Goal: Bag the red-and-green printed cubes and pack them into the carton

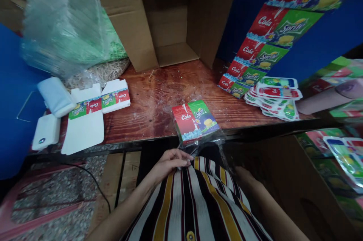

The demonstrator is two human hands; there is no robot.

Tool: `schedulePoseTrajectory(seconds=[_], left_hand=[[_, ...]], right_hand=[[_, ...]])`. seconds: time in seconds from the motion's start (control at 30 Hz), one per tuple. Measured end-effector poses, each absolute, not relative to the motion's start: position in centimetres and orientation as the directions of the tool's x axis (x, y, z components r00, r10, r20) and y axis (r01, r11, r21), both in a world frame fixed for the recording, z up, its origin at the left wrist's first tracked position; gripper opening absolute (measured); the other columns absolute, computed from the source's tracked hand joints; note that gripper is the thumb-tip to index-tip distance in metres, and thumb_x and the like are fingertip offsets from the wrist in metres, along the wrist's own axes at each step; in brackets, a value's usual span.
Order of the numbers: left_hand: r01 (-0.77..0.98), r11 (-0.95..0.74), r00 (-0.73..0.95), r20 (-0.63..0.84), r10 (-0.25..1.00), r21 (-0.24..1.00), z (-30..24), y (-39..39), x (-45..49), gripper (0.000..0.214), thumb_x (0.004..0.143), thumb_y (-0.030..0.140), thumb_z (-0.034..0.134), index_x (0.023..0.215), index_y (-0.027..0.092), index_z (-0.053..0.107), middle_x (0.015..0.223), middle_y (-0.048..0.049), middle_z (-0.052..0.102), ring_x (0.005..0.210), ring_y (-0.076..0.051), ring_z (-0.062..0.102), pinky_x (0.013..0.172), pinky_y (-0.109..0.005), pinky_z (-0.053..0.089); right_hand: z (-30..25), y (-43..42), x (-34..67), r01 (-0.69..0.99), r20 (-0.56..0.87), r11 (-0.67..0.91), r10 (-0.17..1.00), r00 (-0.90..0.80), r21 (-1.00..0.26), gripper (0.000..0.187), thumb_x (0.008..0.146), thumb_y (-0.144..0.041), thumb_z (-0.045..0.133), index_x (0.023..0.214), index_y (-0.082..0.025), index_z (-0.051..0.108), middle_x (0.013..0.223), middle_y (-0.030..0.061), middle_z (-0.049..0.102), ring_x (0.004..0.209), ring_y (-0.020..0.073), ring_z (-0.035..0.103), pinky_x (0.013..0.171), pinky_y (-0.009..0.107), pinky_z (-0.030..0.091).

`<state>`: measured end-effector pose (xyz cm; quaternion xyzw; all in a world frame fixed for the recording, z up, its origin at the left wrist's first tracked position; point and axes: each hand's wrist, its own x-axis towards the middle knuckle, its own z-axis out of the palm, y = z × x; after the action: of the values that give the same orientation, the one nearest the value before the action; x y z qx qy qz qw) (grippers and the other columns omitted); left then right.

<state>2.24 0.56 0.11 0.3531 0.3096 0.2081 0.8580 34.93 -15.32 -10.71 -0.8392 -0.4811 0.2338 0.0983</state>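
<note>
A red and green Cola and Sprite box (pixel 195 119) lies at the table's front edge, inside a clear plastic bag (pixel 218 141) whose loose end hangs toward me. With its fingertips pinched together, my left hand (pixel 173 159) holds the near edge of that bag, just below the box. My right hand (pixel 243 176) is low beside my striped shirt, to the right of the bag. Its fingers are mostly hidden behind the shirt and in shadow.
An open cardboard carton (pixel 176 50) stands at the back. Stacked Cola and Sprite boxes (pixel 253 50) rise at right beside a pile of flat packs (pixel 276 99). Flat unfolded cartons (pixel 85 127), a white device (pixel 47 131) and plastic-wrapped bundles (pixel 65 29) are at left.
</note>
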Motion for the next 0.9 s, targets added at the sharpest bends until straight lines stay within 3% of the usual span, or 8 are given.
schedulePoseTrajectory(seconds=[0.07,0.13,0.23,0.3,0.4,0.53,0.7,0.9], left_hand=[[-0.192,0.688,0.721,-0.375,0.582,0.700,-0.1,0.4,2.4,0.029,0.064,0.022,0.081,0.061,0.014,0.053,0.089,-0.0108,0.075,0.078,-0.020,0.070,0.076,-0.033,0.051],[-0.200,0.695,0.717,-0.381,0.584,0.691,-0.3,0.4,2.5,0.030,0.064,0.022,0.081,0.061,0.015,0.052,0.082,-0.0099,0.075,0.075,-0.019,0.070,0.073,-0.031,0.052],[-0.174,0.680,0.696,-0.399,0.596,0.712,-0.2,0.5,2.9,0.033,0.065,0.024,0.082,0.062,0.015,0.050,0.075,-0.0094,0.075,0.071,-0.018,0.070,0.068,-0.028,0.053],[-0.155,0.675,0.695,-0.406,0.593,0.721,-0.2,0.5,3.0,0.034,0.067,0.025,0.082,0.064,0.016,0.049,0.073,-0.0091,0.075,0.068,-0.017,0.070,0.065,-0.025,0.053],[-0.137,0.684,0.700,-0.419,0.578,0.716,-0.4,0.5,2.9,0.034,0.069,0.025,0.081,0.067,0.016,0.047,0.072,-0.0090,0.076,0.065,-0.016,0.071,0.062,-0.024,0.053],[-0.122,0.696,0.701,-0.435,0.565,0.708,-0.9,0.4,2.7,0.035,0.072,0.026,0.079,0.071,0.017,0.045,0.072,-0.0094,0.076,0.064,-0.016,0.072,0.061,-0.023,0.052],[-0.110,0.703,0.724,-0.428,0.542,0.703,-1.3,0.4,2.8,0.035,0.073,0.027,0.079,0.072,0.017,0.045,0.072,-0.0083,0.076,0.066,-0.016,0.072,0.063,-0.024,0.053],[-0.082,0.739,0.747,-0.450,0.489,0.669,-1.3,0.4,2.6,0.030,0.073,0.027,0.079,0.088,0.015,0.057,0.075,-0.0082,0.077,0.067,-0.015,0.072,0.067,-0.024,0.052]], right_hand=[[-10.4,-14.4,35.1,0.737,-0.240,-0.483,0.875,0.420,-0.473,0.022,0.078,-0.039,0.057,0.084,-0.022,0.069,0.082,0.0109,0.071,0.079,0.0252,0.069,0.066,0.031,0.050],[-9.6,-12.7,35.2,0.688,-0.070,-0.421,0.877,0.476,-0.592,0.031,0.085,-0.038,0.047,0.100,-0.020,0.066,0.095,0.0120,0.070,0.088,0.0241,0.067,0.075,0.033,0.052],[-7.9,-10.2,35.2,0.700,0.180,-0.304,0.831,0.527,-0.646,0.031,0.081,-0.030,0.049,0.105,-0.016,0.065,0.108,0.0148,0.065,0.101,0.0267,0.062,0.089,0.039,0.049],[-7.0,-9.0,35.1,0.722,0.135,-0.297,0.869,0.475,-0.625,0.027,0.077,-0.025,0.054,0.097,-0.017,0.069,0.103,0.0133,0.067,0.098,0.0276,0.061,0.090,0.041,0.048],[-6.6,-8.2,34.7,0.686,-0.010,-0.319,0.910,0.413,-0.654,0.020,0.079,-0.026,0.054,0.080,-0.017,0.073,0.078,0.0084,0.070,0.078,0.0232,0.063,0.081,0.037,0.051],[-6.2,-8.1,32.7,0.628,-0.071,-0.269,0.944,0.322,-0.730,0.020,0.079,-0.032,0.063,0.084,-0.017,0.075,0.089,0.0121,0.073,0.084,0.0250,0.064,0.085,0.040,0.050],[-4.2,-7.2,28.3,0.234,-0.182,-0.242,0.951,0.249,-0.942,0.036,0.087,-0.050,0.058,0.092,-0.017,0.072,0.084,0.0064,0.071,0.077,0.0211,0.066,0.075,0.032,0.051],[-2.5,-5.5,24.3,-0.181,-0.318,-0.270,0.885,0.340,-0.946,0.037,0.080,-0.053,0.065,0.085,-0.017,0.072,0.071,0.0026,0.068,0.058,0.0147,0.059,0.059,0.026,0.046]])
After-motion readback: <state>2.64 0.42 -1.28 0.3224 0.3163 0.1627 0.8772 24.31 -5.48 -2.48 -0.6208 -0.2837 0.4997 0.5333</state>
